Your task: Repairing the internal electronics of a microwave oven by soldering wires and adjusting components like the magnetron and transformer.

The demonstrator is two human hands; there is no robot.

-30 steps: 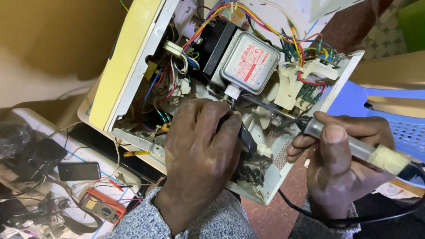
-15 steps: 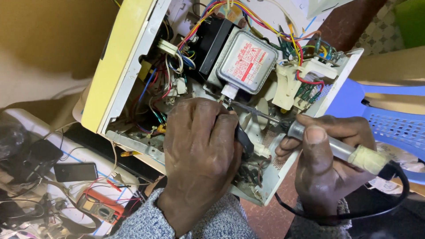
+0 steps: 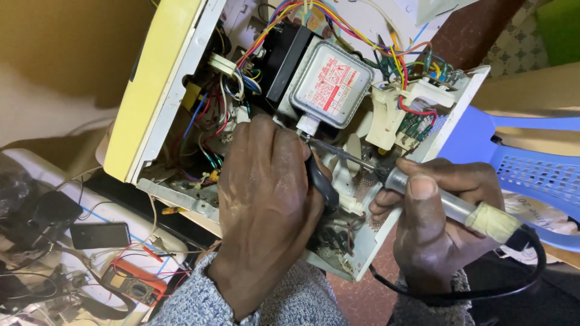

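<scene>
2 hands in 1 opened microwave chassis [image 3: 181, 78]: L hand [image 3: 266, 211] fingers wrapped on 1 black-handled tool [image 3: 323, 181] by the magnetron [image 3: 329, 84], R hand [image 3: 435, 223] fingers gripping 1 soldering iron [image 3: 447, 205], tip inside; 1 orange multimeter [image 3: 133, 284] + 1 phone [image 3: 99, 234] on desk.

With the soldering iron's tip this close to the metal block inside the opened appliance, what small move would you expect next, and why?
Probably a slight push of the clear-handled soldering iron in the right hand until its tip meets the terminal under the grey metal block. The tip already points there, and the left hand holds a black-handled tool at the same spot, seemingly steadying it.
</scene>
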